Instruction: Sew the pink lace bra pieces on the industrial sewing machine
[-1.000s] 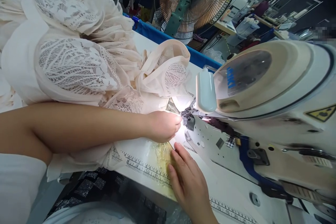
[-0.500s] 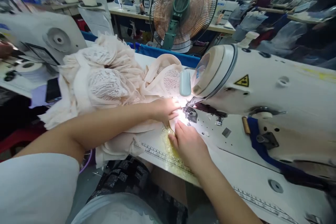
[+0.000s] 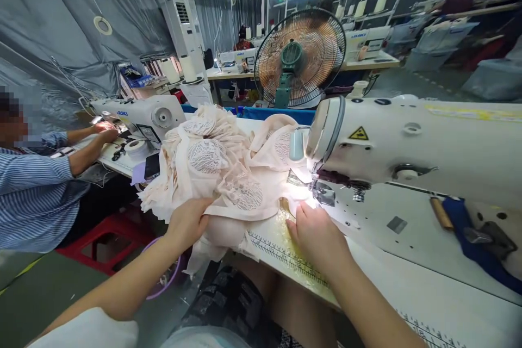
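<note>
A heap of cream lace fabric lies on the sewing table, left of the white sewing machine. My left hand grips the fabric's hanging edge at the table's left corner, fingers curled round it. Flat on the cloth, my right hand presses just in front of the lit presser foot, fingers stretched toward the needle. A printed ruler strip runs along the table's front edge between my hands.
A standing fan is behind the table. To the left, another person in a striped shirt works at a second sewing machine. A red stool and a purple hoop stand below left.
My left hand has left the needle area and moved down-left to grasp the fabric's edge. My right hand slid up to the presser foot. The view lifted and pulled back.
</note>
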Action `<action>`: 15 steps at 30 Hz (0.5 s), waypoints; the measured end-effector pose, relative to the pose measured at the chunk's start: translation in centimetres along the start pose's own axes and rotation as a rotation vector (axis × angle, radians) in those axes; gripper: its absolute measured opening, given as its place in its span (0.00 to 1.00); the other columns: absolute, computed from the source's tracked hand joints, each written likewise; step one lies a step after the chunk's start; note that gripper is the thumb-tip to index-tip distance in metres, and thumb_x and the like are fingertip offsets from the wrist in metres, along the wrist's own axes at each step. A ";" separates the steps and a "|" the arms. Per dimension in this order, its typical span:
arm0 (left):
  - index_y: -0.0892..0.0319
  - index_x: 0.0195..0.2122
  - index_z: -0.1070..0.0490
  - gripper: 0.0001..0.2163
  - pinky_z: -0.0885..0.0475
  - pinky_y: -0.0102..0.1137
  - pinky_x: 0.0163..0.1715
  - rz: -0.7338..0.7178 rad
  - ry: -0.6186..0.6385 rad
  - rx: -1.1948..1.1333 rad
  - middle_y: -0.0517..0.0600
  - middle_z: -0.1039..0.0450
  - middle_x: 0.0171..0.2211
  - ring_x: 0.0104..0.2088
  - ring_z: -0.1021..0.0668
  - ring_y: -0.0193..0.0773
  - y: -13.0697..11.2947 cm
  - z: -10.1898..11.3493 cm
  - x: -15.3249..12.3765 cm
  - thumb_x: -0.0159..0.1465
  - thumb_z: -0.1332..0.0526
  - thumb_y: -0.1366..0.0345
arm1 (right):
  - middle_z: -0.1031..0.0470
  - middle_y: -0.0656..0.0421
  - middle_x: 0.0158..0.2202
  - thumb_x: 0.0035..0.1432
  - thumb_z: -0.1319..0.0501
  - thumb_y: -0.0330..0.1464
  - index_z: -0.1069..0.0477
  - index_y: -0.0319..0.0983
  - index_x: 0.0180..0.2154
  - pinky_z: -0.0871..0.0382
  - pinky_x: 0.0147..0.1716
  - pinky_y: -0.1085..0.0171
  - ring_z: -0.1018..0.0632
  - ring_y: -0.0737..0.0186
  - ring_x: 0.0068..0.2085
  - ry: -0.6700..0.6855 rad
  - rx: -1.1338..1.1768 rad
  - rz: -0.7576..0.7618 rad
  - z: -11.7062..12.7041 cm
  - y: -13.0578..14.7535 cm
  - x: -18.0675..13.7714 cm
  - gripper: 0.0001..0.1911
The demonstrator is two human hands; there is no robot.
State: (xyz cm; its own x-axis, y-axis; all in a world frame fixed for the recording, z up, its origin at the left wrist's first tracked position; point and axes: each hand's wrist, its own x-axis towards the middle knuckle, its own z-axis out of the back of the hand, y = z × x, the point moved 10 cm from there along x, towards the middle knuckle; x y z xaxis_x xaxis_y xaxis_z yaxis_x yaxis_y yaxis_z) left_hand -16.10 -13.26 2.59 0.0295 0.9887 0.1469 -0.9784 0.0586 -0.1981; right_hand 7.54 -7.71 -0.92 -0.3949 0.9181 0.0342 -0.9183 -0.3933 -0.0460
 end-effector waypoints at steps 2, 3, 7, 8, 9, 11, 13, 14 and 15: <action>0.60 0.48 0.33 0.19 0.33 0.31 0.29 0.005 -0.094 -0.260 0.49 0.31 0.29 0.29 0.28 0.37 -1.5 2.6 1.3 0.56 0.49 0.68 | 0.33 0.51 0.37 0.63 0.51 0.36 0.30 0.31 0.39 0.44 0.36 0.59 0.34 0.54 0.37 -0.016 0.030 -0.005 -0.1 0.0 0.0 0.17; 0.62 0.48 0.33 0.19 0.35 0.28 0.26 -0.017 -0.149 -0.396 0.47 0.34 0.25 0.25 0.31 0.34 -2.4 4.1 2.3 0.55 0.49 0.67 | 0.33 0.51 0.36 0.63 0.51 0.36 0.30 0.31 0.38 0.44 0.36 0.59 0.34 0.55 0.36 -0.031 0.039 -0.002 -0.1 0.0 0.0 0.16; 0.63 0.41 0.28 0.16 0.33 0.27 0.34 -0.111 -0.396 -0.719 0.51 0.30 0.34 0.34 0.28 0.35 -4.3 9.4 8.1 0.55 0.47 0.63 | 0.33 0.50 0.34 0.61 0.48 0.36 0.29 0.31 0.38 0.44 0.34 0.60 0.35 0.56 0.34 -0.137 0.029 0.004 0.4 0.0 -0.3 0.15; 0.62 0.40 0.27 0.15 0.33 0.28 0.37 -0.111 -0.389 -0.723 0.51 0.29 0.37 0.37 0.28 0.36 -4.4 9.9 9.8 0.55 0.48 0.64 | 0.33 0.50 0.35 0.61 0.48 0.36 0.28 0.30 0.38 0.44 0.33 0.60 0.35 0.56 0.34 -0.160 0.020 0.006 0.5 0.0 -0.3 0.16; 0.62 0.38 0.26 0.15 0.33 0.29 0.39 -0.116 -0.314 -0.649 0.51 0.29 0.37 0.38 0.28 0.37 -4.7 9.7 11.4 0.54 0.49 0.67 | 0.32 0.49 0.36 0.61 0.47 0.36 0.28 0.30 0.39 0.44 0.33 0.60 0.35 0.56 0.34 -0.178 0.011 0.006 0.6 0.1 -0.4 0.16; 0.61 0.34 0.24 0.15 0.32 0.31 0.41 -0.136 -0.093 -0.312 0.52 0.29 0.36 0.37 0.27 0.38 -5.6 8.3 13.4 0.52 0.50 0.70 | 0.32 0.49 0.36 0.61 0.47 0.36 0.28 0.30 0.40 0.44 0.34 0.60 0.35 0.57 0.34 -0.193 0.001 0.006 0.6 0.0 -0.4 0.16; 0.62 0.30 0.24 0.13 0.32 0.36 0.42 -0.169 0.061 0.106 0.55 0.32 0.40 0.39 0.27 0.42 -6.3 7.0 13.2 0.52 0.49 0.70 | 0.32 0.50 0.35 0.61 0.47 0.36 0.28 0.31 0.38 0.44 0.34 0.60 0.35 0.58 0.34 -0.198 -0.004 0.001 0.5 0.0 -0.3 0.15; 0.62 0.29 0.25 0.12 0.32 0.37 0.42 -0.193 0.070 0.258 0.57 0.33 0.43 0.41 0.28 0.44 -7.0 6.8 12.6 0.54 0.48 0.70 | 0.32 0.50 0.34 0.61 0.47 0.36 0.28 0.31 0.38 0.44 0.33 0.60 0.35 0.58 0.33 -0.200 -0.005 -0.003 0.4 -0.1 -0.3 0.15; 0.63 0.29 0.25 0.12 0.33 0.39 0.43 -0.228 0.040 0.344 0.58 0.35 0.47 0.43 0.29 0.46 -8.1 6.8 11.9 0.56 0.49 0.69 | 0.32 0.50 0.35 0.60 0.47 0.35 0.28 0.31 0.38 0.43 0.34 0.61 0.35 0.58 0.33 -0.210 -0.007 -0.008 0.5 -0.1 -0.3 0.15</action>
State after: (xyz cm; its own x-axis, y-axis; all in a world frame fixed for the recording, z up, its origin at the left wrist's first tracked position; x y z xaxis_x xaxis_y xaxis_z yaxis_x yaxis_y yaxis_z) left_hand -9.23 -2.91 12.52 0.2546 0.9607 0.1103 -0.9570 0.2340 0.1713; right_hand 7.72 -7.99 -0.47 -0.3852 0.8905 0.2420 -0.9216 -0.3846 -0.0519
